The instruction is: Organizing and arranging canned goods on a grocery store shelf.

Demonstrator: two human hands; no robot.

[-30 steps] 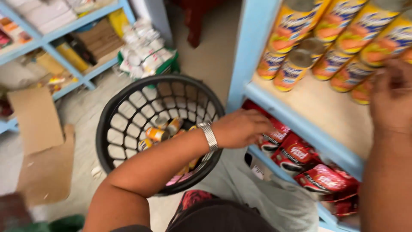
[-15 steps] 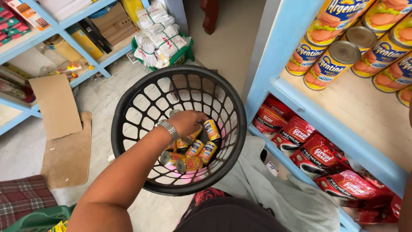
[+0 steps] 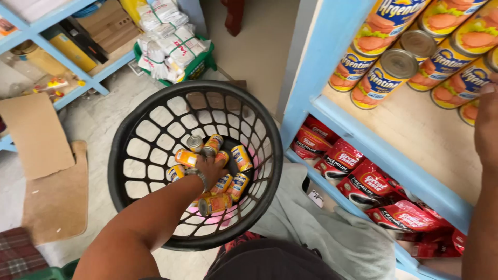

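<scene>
Shelving: a light-blue painted wooden shelf unit (image 3: 332, 111) fills the right side; its upper board carries large cans lying on their sides, and the board below holds glossy red pouches.
Basket: a round black plastic laundry-style basket with open lattice walls (image 3: 132, 132) stands on the pale floor just left of the shelf unit, its rim close to the blue upright.
Large cans: big cylindrical tins with yellow, blue and red labels (image 3: 381, 78) are stacked in rows, their silver ends facing outward.
Red pouches: shiny red foil bags (image 3: 363, 179) lie overlapping on the lower shelf.
Cardboard: flat brown cardboard pieces (image 3: 33, 137) lie on the floor left of the basket.
Green crate: a green plastic crate holding white wrapped packets (image 3: 171, 49) sits beyond the basket.
Small cans: a cluster of little yellow-and-orange labelled tins (image 3: 241, 158) lies in the bottom of the basket, some touching one another.
Left hand: the left hand (image 3: 210, 168), a metal watch at its wrist, reaches down into the basket and rests among the small cans; its grip is bent over them, but whether it actually clasps one cannot be told.
Right hand: the right hand (image 3: 487, 127) is at the picture's right edge against the upper shelf, touching the large cans; its grip is cut off, so its state cannot be told.
</scene>
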